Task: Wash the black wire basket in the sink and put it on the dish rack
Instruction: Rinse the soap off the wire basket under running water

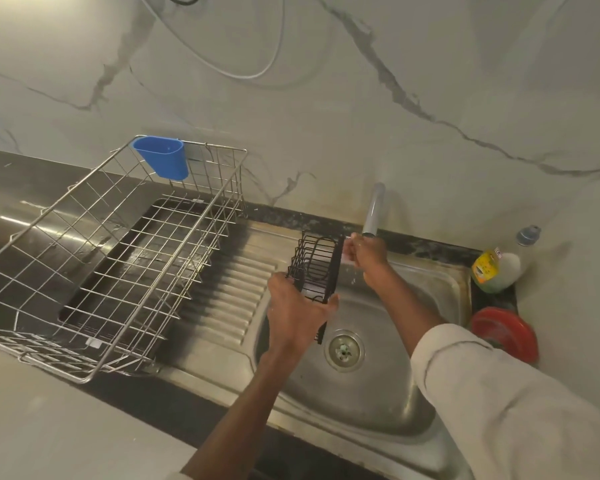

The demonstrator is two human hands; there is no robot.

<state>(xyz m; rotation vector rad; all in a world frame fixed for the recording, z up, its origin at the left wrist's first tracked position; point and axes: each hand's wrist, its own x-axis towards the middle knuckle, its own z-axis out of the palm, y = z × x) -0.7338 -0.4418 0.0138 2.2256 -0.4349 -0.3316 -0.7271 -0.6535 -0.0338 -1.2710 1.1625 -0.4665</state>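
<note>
The left hand [297, 311] grips the black wire basket [315, 268] at its near end, long axis pointing away toward the tap [374, 209]. The right hand [366, 252] rubs its far end under the water; its grip I cannot tell. The dish rack [118, 258] lies left, nearer the left hand.

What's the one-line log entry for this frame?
phase: rinsing | left hand: grips black wire basket over sink | right hand: at tap | dish rack: no basket yet
</note>
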